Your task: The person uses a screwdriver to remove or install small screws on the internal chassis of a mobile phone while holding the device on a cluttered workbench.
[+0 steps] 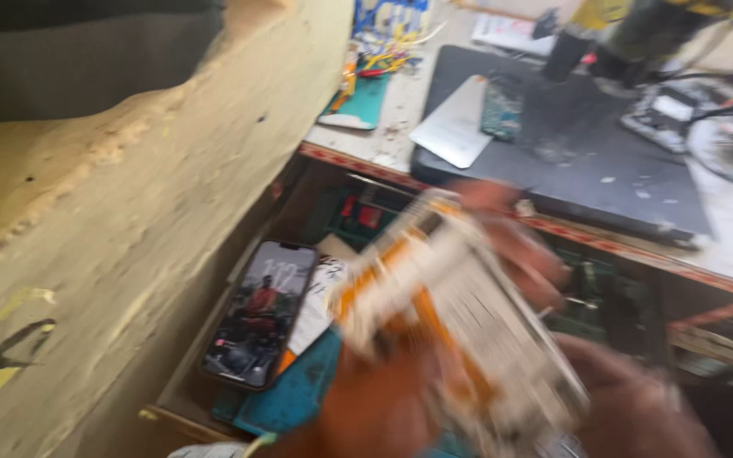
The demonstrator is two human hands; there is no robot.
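Both of my hands hold a white and orange box-like object (456,322), blurred by motion, low in the middle of the view. My left hand (375,407) grips it from below. My right hand (515,246) wraps over its upper right side, with the wrist (638,407) running down to the lower right. The object hangs above an open drawer (184,399) under the workbench. What the object is exactly cannot be made out.
A smartphone (260,314) with a lit screen lies in the drawer beside papers and a teal mat (299,394). On the bench sit a dark work mat (587,161), a circuit board (502,106), a grey plate (456,123) and wires. A rough tan wall (129,212) fills the left.
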